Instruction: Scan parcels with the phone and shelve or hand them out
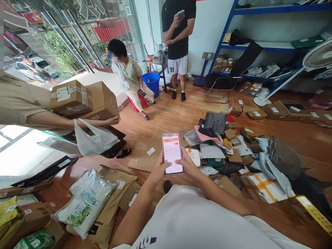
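Note:
A smartphone (172,152) with a lit, mostly white and orange screen is held upright in front of my chest. My left hand (158,170) grips its left edge, the thumb lying on the lower screen. On the opposite edge my right hand (188,164) holds it too, with that thumb also over the screen. The fingers behind the phone are mostly hidden. Beyond it, a flattened cardboard box (142,155) lies on the wooden floor, and a white package (193,156) shows just past my right hand.
Parcels and bags (215,152) are heaped on the right; more packages (88,197) lie at left. A person carries cardboard boxes (100,100) and a white bag. Another sits on a red stool (140,102); one stands with a phone. A chair (228,81) and fan (319,55) stand by blue shelves.

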`<action>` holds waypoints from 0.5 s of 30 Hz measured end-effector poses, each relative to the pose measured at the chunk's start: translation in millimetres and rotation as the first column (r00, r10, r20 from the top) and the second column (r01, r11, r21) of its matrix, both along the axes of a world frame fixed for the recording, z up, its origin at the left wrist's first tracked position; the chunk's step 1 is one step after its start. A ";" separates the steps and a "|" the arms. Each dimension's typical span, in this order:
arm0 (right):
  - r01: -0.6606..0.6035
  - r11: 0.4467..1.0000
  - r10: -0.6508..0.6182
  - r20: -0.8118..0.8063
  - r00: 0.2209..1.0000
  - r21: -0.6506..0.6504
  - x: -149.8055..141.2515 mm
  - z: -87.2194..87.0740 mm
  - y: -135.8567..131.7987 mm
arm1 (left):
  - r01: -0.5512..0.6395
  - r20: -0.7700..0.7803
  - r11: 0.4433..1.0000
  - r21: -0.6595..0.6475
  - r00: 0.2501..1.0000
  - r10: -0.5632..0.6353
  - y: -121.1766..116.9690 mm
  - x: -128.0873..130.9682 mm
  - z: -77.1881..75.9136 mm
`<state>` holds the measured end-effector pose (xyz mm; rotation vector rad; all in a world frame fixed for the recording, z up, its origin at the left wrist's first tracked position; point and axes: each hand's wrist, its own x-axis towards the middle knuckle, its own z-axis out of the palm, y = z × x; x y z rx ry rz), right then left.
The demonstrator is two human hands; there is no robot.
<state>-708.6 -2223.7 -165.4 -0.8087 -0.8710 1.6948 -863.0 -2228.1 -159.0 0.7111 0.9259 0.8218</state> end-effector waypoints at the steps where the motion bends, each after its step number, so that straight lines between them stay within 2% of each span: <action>1: 0.008 1.000 -0.008 -0.002 1.000 -0.012 0.0 -0.2 0.7 | 0.007 -0.009 1.000 -0.003 1.000 -0.008 0.1 -0.1 -0.9; 5: 0.076 0.986 -0.077 -0.003 0.997 -0.146 -0.1 -1.8 5.7 | 0.108 0.031 0.991 0.084 0.993 -0.110 -0.7 -0.9 -6.0; 9: 0.175 0.961 -0.175 0.020 0.984 -0.212 -2.0 -8.2 13.8 | 0.107 -0.010 0.962 0.251 0.994 -0.108 -1.6 0.3 -11.5; 11: 0.212 0.945 -0.208 0.044 0.977 -0.247 -3.3 -13.0 17.2 | 0.114 0.013 0.967 0.227 0.993 -0.120 -1.6 1.6 -15.4; 15: 0.252 0.926 -0.250 0.044 0.967 -0.281 -4.6 -21.9 19.0 | 0.095 0.073 0.993 0.067 0.992 -0.100 -1.2 3.4 -22.2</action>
